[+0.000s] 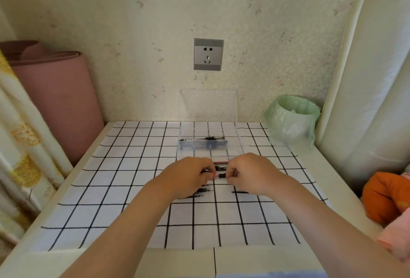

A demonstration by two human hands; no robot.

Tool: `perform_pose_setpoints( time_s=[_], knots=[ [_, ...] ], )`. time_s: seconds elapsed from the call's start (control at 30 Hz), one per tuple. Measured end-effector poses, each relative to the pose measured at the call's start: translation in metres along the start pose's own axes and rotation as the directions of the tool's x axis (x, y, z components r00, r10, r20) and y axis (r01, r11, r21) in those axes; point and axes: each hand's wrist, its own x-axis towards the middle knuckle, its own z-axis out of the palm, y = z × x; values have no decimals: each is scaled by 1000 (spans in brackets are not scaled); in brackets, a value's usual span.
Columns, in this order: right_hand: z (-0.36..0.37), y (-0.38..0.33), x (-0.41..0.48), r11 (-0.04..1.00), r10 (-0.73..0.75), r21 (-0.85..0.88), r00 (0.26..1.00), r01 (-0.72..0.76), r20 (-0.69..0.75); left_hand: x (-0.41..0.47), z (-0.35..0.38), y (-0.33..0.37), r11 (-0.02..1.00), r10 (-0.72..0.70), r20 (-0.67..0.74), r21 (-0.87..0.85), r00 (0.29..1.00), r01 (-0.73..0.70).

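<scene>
— what have you got hold of?
— a black pen [220,175]. my left hand [190,175] pinches one end and my right hand [248,173] pinches the other. the fingers [209,168] of both are curled in on it, so it lies crosswise between them, just above the checked cloth [193,222].
— where's that against the box?
— just in front of the clear plastic box [203,150], about the middle of the table [332,167]. the box sits on the cloth with its lid [208,104] standing open against the wall.
— anything in it?
— a few pens [208,138] lying along its far side; i can't count them. another dark pen [220,168] lies on the cloth between my hands and the box. there's something red [220,162] right at the box's front edge, mostly hidden behind my knuckles.
— and under your hands?
— thin black sticks [204,190] poke out from beneath my left palm, pointing right. one more thin black piece [240,192] lies by my right wrist. they're too small for me to tell refills from whole pens.
— what's round the edges?
— a grey wall socket [208,54] above the box, and a small bin lined with a pale green bag [292,120] at the far right corner of the table. a rolled pink mat [55,100] leans on the wall at the left, and an orange cloth [386,198] lies off the right edge.
</scene>
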Motion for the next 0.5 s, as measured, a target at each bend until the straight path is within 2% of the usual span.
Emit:
perform_pose_setpoints(
  time_s=[0.23, 0.37, 0.5],
  knots=[
    [5, -1, 0, 999, 0, 34, 1000, -1, 30, -2, -2, 2, 998, -15, -20, 63, 1000, 16],
    [9, 1, 3, 999, 14, 44, 1000, -14, -14, -2, -3, -1, 992, -45, -67, 118, 997, 53],
    [17, -9, 5, 996, -45, 80, 999, 46, -16, -2, -4, -4, 985, -84, -75, 147, 994, 94]
  ],
)
